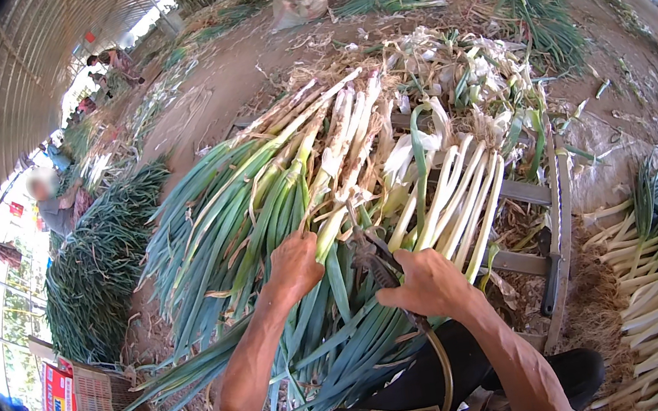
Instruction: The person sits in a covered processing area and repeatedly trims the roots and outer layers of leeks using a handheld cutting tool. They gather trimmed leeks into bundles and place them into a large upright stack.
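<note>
One green-onion stalk (328,237) sits at the grip: our left hand (295,262) is closed around it, leaves trailing back toward us. Our right hand (428,284), just beside, is wrapped around a hand tool (371,257), its nose near the stalk; a hose (445,370) runs from it toward our lap. Whether this stalk's skin is off, we cannot tell. Just right of the grip, bare white stalks (463,199) lie side by side; we judge these done. Beyond the grip, brown-skinned stalks (348,131) remain, so we put the pile at part-way. Farther out, past both hands, loose pale husks (464,60) are heaped, consistent with stripping well under way. All of this rests on or about a metal frame (517,193). Well right of the grip, on the ground, a row of clean stalks (654,303) appears finished. Well left, a large leafy heap (91,281); its stems are hidden, condition unknown.
</note>
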A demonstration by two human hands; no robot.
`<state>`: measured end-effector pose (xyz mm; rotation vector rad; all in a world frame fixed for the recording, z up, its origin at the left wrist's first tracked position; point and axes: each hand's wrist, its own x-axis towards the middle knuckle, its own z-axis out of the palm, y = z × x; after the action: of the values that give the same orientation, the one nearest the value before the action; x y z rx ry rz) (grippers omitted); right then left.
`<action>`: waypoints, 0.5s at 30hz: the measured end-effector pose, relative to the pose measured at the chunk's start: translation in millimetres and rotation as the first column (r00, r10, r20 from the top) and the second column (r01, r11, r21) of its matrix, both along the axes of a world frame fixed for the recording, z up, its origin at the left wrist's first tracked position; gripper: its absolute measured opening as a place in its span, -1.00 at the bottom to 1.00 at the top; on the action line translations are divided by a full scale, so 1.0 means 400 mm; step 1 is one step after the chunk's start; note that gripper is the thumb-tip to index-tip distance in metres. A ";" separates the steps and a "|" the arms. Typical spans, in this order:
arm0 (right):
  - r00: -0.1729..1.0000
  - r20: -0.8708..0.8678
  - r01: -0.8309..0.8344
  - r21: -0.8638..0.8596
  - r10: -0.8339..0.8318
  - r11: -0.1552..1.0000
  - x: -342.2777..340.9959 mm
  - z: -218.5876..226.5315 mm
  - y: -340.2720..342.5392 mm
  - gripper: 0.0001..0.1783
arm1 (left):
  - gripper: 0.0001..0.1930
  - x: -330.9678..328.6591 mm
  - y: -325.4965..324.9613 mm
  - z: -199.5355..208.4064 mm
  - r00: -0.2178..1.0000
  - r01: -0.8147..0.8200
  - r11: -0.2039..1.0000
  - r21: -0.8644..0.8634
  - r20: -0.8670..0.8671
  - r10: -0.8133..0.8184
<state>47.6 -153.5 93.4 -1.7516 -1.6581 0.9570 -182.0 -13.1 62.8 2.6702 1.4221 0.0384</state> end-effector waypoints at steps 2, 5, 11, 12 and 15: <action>1.000 0.002 0.010 -0.023 -0.010 1.000 0.004 -0.016 0.029 -0.44 | -0.77 -0.009 0.004 -0.001 0.999 -0.022 0.999 -0.032 -0.033 0.021; 0.999 -0.001 -0.033 -0.030 0.033 0.999 -0.005 -0.006 0.025 -0.47 | -0.76 -0.021 0.000 -0.015 1.000 -0.009 1.000 0.012 0.026 0.009; 0.995 0.083 -0.057 0.031 0.054 0.998 -0.020 0.019 -0.015 -0.45 | -0.68 -0.001 -0.025 -0.009 1.000 0.010 0.995 0.096 0.021 -0.012; 0.995 0.090 -0.038 0.019 0.036 0.999 -0.017 0.006 -0.003 -0.44 | -0.68 0.003 -0.029 -0.007 1.000 0.000 0.995 0.105 0.018 -0.002; 0.995 0.098 0.025 -0.032 -0.022 0.999 -0.011 -0.009 0.018 -0.43 | -0.67 0.008 -0.032 -0.044 0.999 -0.052 0.989 0.136 -0.002 0.053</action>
<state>43.4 -146.4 89.9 -1.8626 -1.6868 0.9057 -178.9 -26.0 45.3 2.7409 1.5448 0.1374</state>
